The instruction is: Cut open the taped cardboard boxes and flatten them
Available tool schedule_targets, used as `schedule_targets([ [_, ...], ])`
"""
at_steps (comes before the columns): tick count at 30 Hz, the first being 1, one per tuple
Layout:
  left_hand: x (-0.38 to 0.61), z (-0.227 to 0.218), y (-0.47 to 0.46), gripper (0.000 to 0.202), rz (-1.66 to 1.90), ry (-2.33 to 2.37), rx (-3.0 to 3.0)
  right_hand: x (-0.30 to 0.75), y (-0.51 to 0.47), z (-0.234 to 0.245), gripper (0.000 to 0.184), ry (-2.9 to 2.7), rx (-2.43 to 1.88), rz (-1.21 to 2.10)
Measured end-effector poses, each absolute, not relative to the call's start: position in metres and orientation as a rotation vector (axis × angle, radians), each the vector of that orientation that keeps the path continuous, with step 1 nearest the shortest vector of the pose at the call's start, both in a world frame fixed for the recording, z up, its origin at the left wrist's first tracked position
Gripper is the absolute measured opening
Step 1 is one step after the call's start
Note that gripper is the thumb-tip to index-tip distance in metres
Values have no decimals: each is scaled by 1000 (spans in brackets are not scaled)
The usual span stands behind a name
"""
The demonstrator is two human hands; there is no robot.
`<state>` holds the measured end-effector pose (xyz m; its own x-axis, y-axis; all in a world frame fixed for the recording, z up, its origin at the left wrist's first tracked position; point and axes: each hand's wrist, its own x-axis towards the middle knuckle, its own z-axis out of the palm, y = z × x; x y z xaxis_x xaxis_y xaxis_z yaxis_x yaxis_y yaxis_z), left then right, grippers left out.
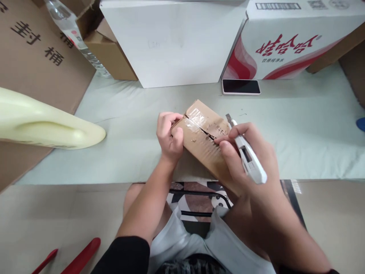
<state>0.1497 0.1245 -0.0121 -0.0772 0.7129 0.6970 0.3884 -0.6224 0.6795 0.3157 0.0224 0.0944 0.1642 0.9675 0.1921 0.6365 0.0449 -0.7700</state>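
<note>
A small brown cardboard box (196, 139) lies slantwise over the table's front edge, a ragged slit along its taped top. My left hand (170, 135) is closed round the box's far left corner, thumb on the top face. In my right hand (248, 152) rests a white utility knife (251, 160), its short blade pointing up and away from the box. My right index fingertip touches the torn slit. The lower right end of the box is partly hidden behind my right hand.
Behind stand a white box (179, 45) and a red-and-white printed carton (285, 42), with a phone (241, 87) in front. To the left are a pale yellow curved object (51, 121), a plastic bottle (76, 38) and large cardboard (37, 64). Cloth (128, 110) covers the table.
</note>
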Motion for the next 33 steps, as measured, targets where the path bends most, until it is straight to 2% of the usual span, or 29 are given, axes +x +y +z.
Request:
schedule_targets([
  [5, 148, -9, 126, 44, 1680, 1168, 1963, 320, 26, 91, 17, -1562, -1683, 550],
  [11, 152, -6, 125, 36, 1745, 1120, 1883, 319, 26, 91, 16, -1595, -1708, 520],
  [22, 155, -11, 127, 15, 1820, 1063, 1910, 309, 26, 85, 13, -1738, -1828, 131],
  [28, 156, -12, 129, 14, 1851, 986, 1861, 315, 25, 90, 12, -1678, -1768, 470],
  [33, 155, -17, 130, 34, 1829, 1041, 1813, 324, 26, 92, 15, -1505, -1668, 662],
])
